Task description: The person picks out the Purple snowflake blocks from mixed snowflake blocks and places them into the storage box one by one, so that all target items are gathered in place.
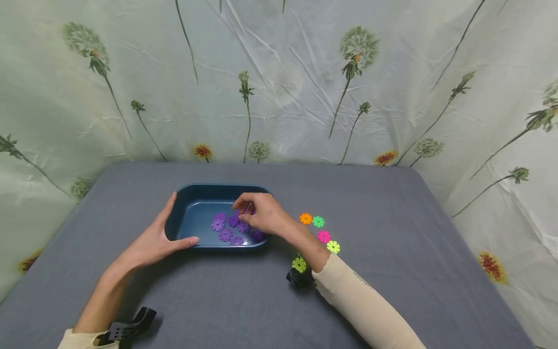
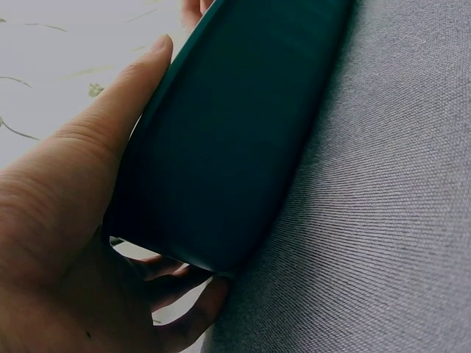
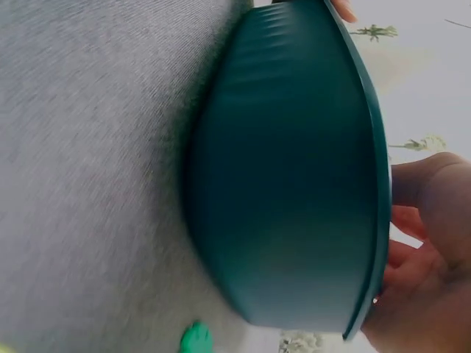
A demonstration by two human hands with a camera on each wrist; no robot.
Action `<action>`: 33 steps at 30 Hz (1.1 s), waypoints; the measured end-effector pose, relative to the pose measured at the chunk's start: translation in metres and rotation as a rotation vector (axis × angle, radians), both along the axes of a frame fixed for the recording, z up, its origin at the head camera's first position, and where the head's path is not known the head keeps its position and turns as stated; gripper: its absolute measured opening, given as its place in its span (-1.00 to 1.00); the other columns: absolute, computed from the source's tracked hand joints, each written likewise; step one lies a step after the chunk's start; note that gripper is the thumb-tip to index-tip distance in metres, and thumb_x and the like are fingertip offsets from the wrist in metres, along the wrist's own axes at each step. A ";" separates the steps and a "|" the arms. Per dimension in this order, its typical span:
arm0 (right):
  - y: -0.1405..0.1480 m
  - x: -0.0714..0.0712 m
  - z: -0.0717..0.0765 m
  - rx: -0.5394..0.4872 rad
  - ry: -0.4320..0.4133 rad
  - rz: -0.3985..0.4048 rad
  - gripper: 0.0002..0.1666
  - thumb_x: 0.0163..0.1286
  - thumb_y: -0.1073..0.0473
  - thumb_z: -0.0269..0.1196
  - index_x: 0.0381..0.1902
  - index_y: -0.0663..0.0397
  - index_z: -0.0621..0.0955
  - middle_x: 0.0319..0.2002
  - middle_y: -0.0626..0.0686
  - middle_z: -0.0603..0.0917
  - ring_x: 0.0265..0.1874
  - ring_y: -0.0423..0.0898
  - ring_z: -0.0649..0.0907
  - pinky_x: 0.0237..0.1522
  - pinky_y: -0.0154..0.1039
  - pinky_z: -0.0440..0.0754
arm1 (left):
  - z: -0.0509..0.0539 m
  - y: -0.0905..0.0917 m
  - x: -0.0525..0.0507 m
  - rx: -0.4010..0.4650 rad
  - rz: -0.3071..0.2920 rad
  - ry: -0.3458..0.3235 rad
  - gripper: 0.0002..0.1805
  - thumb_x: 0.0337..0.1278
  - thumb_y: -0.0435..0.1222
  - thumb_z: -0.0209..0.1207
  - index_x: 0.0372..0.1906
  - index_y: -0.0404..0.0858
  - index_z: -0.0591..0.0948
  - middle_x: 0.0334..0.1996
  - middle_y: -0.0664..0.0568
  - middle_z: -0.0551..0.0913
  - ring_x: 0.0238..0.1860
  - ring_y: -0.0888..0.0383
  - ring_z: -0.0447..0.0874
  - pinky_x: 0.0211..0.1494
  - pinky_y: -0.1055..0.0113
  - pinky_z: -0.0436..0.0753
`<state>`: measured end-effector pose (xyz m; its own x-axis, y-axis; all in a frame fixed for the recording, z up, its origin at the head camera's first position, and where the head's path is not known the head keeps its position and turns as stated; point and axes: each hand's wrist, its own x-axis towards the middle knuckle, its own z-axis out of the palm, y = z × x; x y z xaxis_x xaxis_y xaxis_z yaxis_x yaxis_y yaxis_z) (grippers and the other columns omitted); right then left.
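Observation:
A dark blue plastic tray [image 1: 187,220] sits on the table with several purple notched discs [image 1: 225,235] lying in it. My left hand [image 1: 150,242] grips its left end. In the left wrist view the thumb [image 2: 140,81] lies along the rim and the fingers bend round the end wall. My right hand [image 1: 261,213] is over the tray's right part with fingers bent and thumb near them, just above the discs. Purple shows between these fingertips, but whether a disc is pinched cannot be made out. In the right wrist view the tray wall hides the fingertips.
Right of the tray lie loose notched discs: orange [image 1: 306,218], green [image 1: 318,221], pink [image 1: 324,236] and yellow [image 1: 333,246]. A yellow-green disc [image 1: 299,264] lies by the right forearm, next to a black wrist mount [image 1: 300,278]. A flowered curtain [image 1: 287,87] hangs behind the grey-covered table [image 1: 392,271].

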<state>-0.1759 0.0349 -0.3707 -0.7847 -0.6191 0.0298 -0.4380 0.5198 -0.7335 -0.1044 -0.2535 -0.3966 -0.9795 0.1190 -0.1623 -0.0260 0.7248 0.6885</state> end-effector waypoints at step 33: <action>0.081 0.012 -0.010 -0.180 0.156 -0.284 -0.69 0.45 0.20 0.37 0.11 0.14 0.69 0.06 0.20 0.70 0.03 0.10 0.67 0.15 0.18 0.62 | 0.002 -0.002 0.000 0.005 -0.026 0.029 0.50 0.03 0.08 0.50 0.69 -0.04 -0.45 0.67 -0.44 -0.28 0.60 -0.60 -0.14 0.44 -0.61 0.10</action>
